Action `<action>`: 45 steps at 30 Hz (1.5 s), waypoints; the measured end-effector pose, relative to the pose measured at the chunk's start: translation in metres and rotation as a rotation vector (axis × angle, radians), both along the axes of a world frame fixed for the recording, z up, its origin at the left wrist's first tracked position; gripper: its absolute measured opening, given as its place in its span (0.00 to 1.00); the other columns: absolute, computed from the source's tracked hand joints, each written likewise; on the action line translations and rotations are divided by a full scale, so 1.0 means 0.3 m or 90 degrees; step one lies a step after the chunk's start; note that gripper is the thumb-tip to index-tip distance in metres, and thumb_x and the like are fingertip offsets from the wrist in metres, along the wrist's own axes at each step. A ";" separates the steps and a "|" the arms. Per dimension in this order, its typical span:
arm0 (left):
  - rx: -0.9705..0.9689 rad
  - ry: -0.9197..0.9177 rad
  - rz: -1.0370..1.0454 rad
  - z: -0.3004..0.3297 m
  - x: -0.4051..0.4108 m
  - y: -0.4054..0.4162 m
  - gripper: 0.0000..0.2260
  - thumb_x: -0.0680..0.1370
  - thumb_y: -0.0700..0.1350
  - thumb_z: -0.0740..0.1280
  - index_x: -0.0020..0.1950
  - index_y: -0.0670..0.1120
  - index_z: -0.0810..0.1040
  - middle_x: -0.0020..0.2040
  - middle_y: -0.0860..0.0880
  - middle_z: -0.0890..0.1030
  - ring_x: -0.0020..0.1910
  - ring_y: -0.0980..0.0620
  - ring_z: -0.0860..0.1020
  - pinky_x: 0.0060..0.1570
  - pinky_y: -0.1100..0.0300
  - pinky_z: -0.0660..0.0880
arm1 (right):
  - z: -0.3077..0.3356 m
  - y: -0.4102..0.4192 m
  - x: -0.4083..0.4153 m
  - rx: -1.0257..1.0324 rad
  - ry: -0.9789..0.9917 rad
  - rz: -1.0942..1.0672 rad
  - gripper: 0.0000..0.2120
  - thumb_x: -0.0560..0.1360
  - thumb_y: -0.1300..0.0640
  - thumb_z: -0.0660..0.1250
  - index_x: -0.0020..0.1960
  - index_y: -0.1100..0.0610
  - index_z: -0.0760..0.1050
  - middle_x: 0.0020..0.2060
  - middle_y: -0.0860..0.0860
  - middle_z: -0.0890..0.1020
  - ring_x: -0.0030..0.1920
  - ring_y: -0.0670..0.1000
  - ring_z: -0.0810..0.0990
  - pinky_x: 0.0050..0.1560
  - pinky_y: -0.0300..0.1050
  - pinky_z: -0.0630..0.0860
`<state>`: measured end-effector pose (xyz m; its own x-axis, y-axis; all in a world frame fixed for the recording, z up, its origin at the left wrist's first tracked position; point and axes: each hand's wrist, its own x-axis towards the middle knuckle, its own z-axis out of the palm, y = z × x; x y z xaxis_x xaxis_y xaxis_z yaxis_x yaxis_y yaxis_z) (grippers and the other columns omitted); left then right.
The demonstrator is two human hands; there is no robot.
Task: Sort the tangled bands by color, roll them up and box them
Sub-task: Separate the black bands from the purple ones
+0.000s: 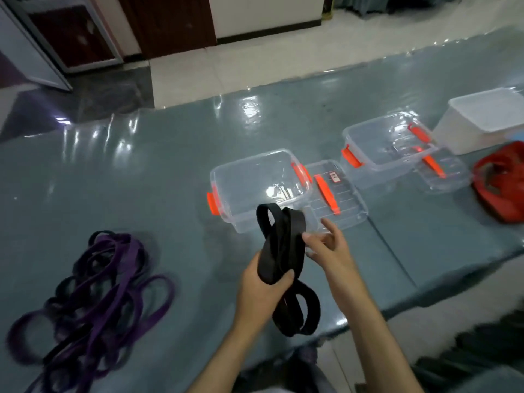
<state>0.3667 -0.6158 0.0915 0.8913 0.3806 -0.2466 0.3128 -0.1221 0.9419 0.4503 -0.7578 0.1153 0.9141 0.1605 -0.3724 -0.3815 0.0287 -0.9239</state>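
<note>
My left hand (262, 290) grips a folded black band (280, 251) around its middle, with loops sticking up above the fist and hanging down below it. My right hand (326, 245) touches the band's right side with relaxed fingers. Just beyond the band stands a clear box with orange latches (226, 180), nothing visible inside. A second clear box (360, 137) stands farther right. A tangled pile of purple and black bands (96, 293) lies on the table at the left.
Clear lids with orange handles (340, 205) (448, 171) lie beside each box. A white tub (482, 120) and a red bundle (502, 180) sit at the far right. The table (141, 180) has a glossy grey-blue cover; its near edge runs diagonally at the lower right.
</note>
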 end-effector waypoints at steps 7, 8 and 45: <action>0.030 0.038 -0.027 -0.013 0.090 -0.166 0.30 0.70 0.49 0.79 0.68 0.59 0.70 0.56 0.58 0.84 0.55 0.60 0.83 0.53 0.62 0.80 | -0.049 -0.212 0.035 -0.028 0.078 0.232 0.13 0.83 0.54 0.67 0.66 0.50 0.78 0.56 0.45 0.87 0.59 0.45 0.84 0.63 0.44 0.79; 0.028 0.047 -0.027 -0.016 0.103 -0.190 0.31 0.70 0.52 0.79 0.67 0.60 0.66 0.56 0.57 0.83 0.53 0.60 0.83 0.52 0.61 0.80 | -0.054 -0.221 0.034 -0.018 0.065 0.237 0.12 0.83 0.55 0.67 0.66 0.50 0.77 0.57 0.45 0.86 0.60 0.45 0.84 0.62 0.43 0.79; 0.223 0.142 -0.181 -0.256 0.810 -1.008 0.25 0.79 0.45 0.71 0.75 0.49 0.72 0.67 0.55 0.70 0.70 0.54 0.69 0.74 0.61 0.62 | -0.355 -1.163 0.947 -0.536 -0.100 0.257 0.32 0.69 0.57 0.73 0.70 0.46 0.67 0.60 0.53 0.81 0.56 0.58 0.81 0.51 0.50 0.77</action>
